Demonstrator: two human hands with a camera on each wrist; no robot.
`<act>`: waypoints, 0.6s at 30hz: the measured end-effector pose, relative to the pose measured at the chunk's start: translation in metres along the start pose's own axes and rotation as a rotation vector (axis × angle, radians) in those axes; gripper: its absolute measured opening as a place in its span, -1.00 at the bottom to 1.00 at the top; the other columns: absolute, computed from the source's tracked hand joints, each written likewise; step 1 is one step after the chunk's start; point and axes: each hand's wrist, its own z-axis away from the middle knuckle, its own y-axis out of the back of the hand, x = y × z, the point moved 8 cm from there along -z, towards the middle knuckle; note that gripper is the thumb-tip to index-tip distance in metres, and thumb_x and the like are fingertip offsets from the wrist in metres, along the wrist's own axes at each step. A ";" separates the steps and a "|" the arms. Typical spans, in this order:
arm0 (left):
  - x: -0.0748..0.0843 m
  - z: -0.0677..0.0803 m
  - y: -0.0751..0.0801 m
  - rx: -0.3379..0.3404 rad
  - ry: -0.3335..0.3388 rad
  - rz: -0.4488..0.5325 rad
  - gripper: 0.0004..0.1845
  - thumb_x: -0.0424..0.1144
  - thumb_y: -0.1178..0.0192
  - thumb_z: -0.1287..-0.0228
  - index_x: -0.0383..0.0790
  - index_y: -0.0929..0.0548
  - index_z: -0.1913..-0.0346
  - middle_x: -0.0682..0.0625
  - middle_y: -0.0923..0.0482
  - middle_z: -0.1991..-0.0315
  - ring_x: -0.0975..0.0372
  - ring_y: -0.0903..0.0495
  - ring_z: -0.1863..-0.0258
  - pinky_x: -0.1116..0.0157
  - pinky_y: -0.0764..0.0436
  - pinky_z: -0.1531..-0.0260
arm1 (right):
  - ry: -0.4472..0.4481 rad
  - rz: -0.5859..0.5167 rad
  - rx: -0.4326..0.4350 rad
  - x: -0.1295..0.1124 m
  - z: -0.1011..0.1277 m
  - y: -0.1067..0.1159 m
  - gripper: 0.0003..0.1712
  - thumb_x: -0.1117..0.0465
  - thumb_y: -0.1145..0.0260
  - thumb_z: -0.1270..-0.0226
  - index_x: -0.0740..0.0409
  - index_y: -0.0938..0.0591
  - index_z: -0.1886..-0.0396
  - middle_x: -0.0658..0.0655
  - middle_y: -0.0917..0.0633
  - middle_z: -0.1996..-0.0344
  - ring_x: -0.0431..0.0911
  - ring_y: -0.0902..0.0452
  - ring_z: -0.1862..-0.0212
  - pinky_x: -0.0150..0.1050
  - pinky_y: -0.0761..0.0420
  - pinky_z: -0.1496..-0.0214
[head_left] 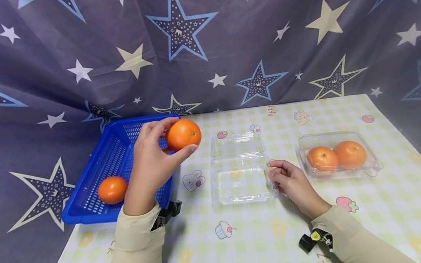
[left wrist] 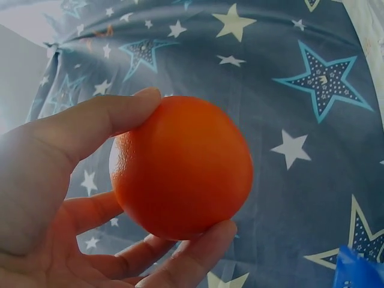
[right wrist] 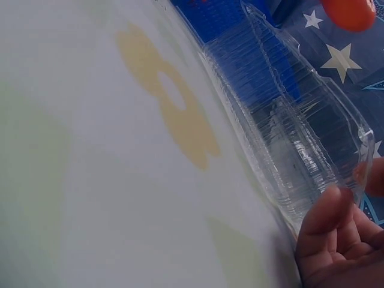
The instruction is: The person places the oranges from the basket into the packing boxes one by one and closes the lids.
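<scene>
The person's left hand is holding a round orange fruit up in the air, above the near corner of the blue plastic basket with little holes. The thumb and fingers are curling around the fruit from both sides, so it is sitting snug in the fingertips and is not slipping. In the left wrist view the round orange fruit is filling most of the picture, with the thumb on top and the other fingers under it. A second orange fruit is lying inside the blue basket, near its front wall. Just to the right of the basket, an empty clear plastic box with its lid folded open is sitting on the table with the pale checked cloth and cartoon pictures. The right hand is resting on the table at the box's right edge, and its bent fingers are pinching that edge, probably to keep the light box from sliding. In the right wrist view the fingertips are touching the thin clear rim. Farther right, well apart, a closed clear plastic box is holding two more orange fruits side by side. A dark curtain with stars is hanging behind the table.
</scene>
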 end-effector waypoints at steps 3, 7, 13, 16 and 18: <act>0.003 0.001 -0.005 -0.013 -0.026 0.004 -0.26 0.07 -0.65 0.03 0.00 -0.65 -0.27 -0.08 -0.52 -0.09 0.10 -0.52 -0.03 0.12 -0.75 0.18 | -0.001 0.003 -0.001 0.000 0.000 0.000 -0.56 0.35 -0.22 -0.47 0.32 -0.46 -0.29 -0.01 -0.58 0.28 -0.23 -0.47 0.36 -0.42 -0.51 0.39; 0.008 0.000 -0.015 -0.032 -0.058 0.013 -0.27 0.11 -0.64 0.02 -0.02 -0.66 -0.24 -0.05 -0.56 -0.11 0.15 -0.55 0.03 0.19 -0.74 0.22 | 0.011 0.010 0.002 -0.001 0.000 0.000 -0.57 0.36 -0.21 -0.47 0.32 -0.47 -0.28 -0.01 -0.58 0.27 -0.24 -0.46 0.36 -0.43 -0.49 0.40; 0.010 -0.001 -0.025 -0.077 -0.071 0.016 -0.25 0.13 -0.61 0.00 -0.04 -0.62 -0.26 -0.01 -0.64 -0.15 0.16 -0.64 0.09 0.20 -0.75 0.19 | 0.011 0.008 -0.005 -0.001 0.000 -0.002 -0.57 0.35 -0.22 -0.47 0.31 -0.47 -0.29 -0.03 -0.58 0.29 -0.24 -0.47 0.36 -0.43 -0.50 0.40; 0.008 0.001 -0.029 -0.093 -0.058 0.026 -0.25 0.13 -0.61 -0.01 -0.06 -0.60 -0.26 -0.01 -0.68 -0.05 0.16 -0.67 0.13 0.19 -0.75 0.17 | 0.011 0.014 -0.011 -0.001 0.000 -0.002 -0.57 0.34 -0.22 -0.48 0.32 -0.47 -0.29 -0.03 -0.59 0.29 -0.23 -0.47 0.36 -0.42 -0.50 0.40; 0.008 0.001 -0.033 -0.101 -0.061 0.033 -0.25 0.13 -0.61 -0.01 -0.07 -0.60 -0.25 -0.01 -0.68 -0.04 0.16 -0.68 0.15 0.18 -0.75 0.16 | 0.011 0.020 -0.012 -0.001 0.000 -0.002 -0.56 0.33 -0.22 -0.48 0.33 -0.46 -0.29 -0.02 -0.58 0.28 -0.23 -0.47 0.36 -0.42 -0.50 0.40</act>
